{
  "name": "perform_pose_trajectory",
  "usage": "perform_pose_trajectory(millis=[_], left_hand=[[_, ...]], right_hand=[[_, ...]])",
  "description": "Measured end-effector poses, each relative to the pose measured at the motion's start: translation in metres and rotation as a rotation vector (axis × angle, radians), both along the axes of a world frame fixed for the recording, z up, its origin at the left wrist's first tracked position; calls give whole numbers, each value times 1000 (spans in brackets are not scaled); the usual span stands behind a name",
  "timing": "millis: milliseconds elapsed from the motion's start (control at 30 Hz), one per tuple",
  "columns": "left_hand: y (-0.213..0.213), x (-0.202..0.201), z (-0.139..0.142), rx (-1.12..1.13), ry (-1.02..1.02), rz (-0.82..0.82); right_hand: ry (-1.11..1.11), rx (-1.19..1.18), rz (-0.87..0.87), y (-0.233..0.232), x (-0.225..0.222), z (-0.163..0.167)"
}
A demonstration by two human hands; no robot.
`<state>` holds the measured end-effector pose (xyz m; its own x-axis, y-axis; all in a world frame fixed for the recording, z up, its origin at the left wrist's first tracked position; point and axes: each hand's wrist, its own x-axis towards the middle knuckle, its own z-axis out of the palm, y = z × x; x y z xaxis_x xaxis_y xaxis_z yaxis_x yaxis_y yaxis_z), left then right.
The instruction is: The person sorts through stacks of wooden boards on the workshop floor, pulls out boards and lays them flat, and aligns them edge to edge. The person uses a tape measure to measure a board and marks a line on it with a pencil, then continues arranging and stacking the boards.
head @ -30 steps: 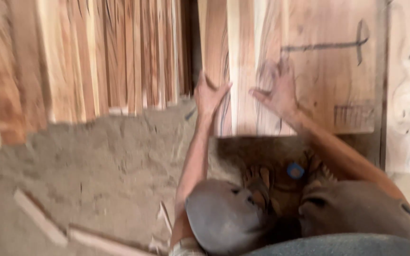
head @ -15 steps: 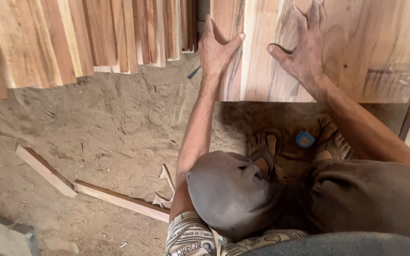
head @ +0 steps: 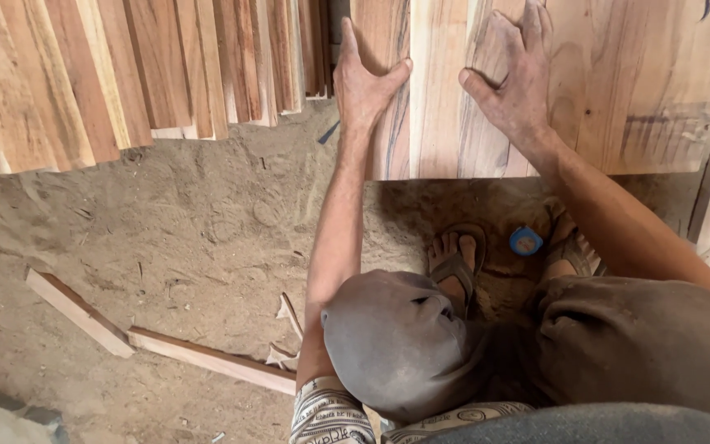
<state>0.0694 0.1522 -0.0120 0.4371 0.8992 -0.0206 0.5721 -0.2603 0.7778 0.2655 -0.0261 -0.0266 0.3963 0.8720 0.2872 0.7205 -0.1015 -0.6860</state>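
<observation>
Since the earlier frames the view has been drawn closer and tilted down, so that the plank's upper part has been lost past the top edge while both hands have been kept on the wood. The left hand (head: 365, 82) is laid flat on the left edge of the wide wooden plank (head: 618, 90), fingers stretched upward and thumb spread out to the right across the face. The right hand (head: 513, 78) is pressed open against the plank's face, fingers splayed and thumb pointed left (nothing is pinched by either hand). Both arms are held nearly straight, reaching forward from bent knees.

The plank is stood upright on the sawdust-covered floor (head: 182, 238), its bottom edge seen just beyond the sandalled feet (head: 454, 267). A small blue round object (head: 526, 241) is seen on the floor between the feet. A row of narrower boards (head: 125, 74) is leaned to the left, a dark gap being left between them and the plank. Open floor is left on the left side, where two loose wood strips (head: 166, 341) are lain end to end.
</observation>
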Motion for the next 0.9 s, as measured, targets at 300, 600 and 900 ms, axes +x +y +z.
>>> perform_pose_trajectory(millis=[300, 600, 900], left_hand=[[13, 2, 8, -98, -7, -22], [-99, -106, 25, -109, 0, -330], [-119, -109, -18, 54, -37, -146]], right_hand=[[48, 40, 23, -1, 2, 1], [21, 29, -34, -2, 0, 16], [18, 109, 3, -2, -2, 29]])
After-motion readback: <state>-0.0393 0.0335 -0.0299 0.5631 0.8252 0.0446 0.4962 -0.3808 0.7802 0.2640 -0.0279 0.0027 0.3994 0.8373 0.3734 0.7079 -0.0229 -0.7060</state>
